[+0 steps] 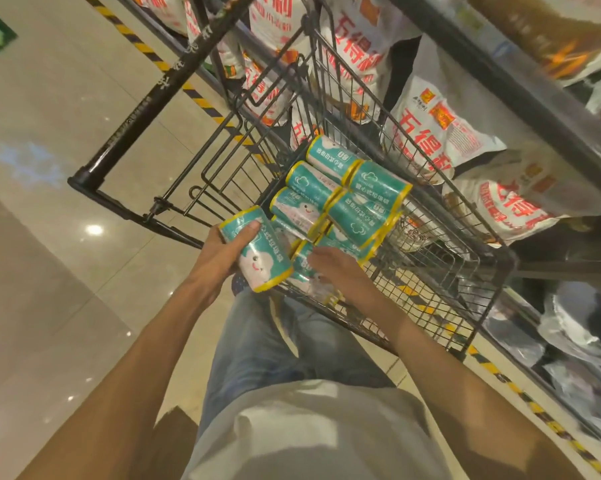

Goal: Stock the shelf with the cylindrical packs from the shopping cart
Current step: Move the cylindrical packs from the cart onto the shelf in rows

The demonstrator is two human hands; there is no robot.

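A black wire shopping cart (441, 271) stands in front of me with several teal cylindrical packs (361, 202) with yellow ends piled in its basket. My left hand (222, 251) grips one teal pack (261, 258) lifted at the cart's near edge. My right hand (333, 268) reaches into the basket and lies on another teal pack (300, 259) below the pile; whether it grips it I cannot tell. The shelf (499, 81) runs along the right side of the cart.
White bags with red lettering (427, 133) fill the shelves behind and to the right of the cart. Clear-wrapped goods (586, 327) lie on the lower right shelf. Yellow-black tape (202, 98) marks the shelf base on a glossy tiled floor (49, 168). The cart handle (143, 109) points left.
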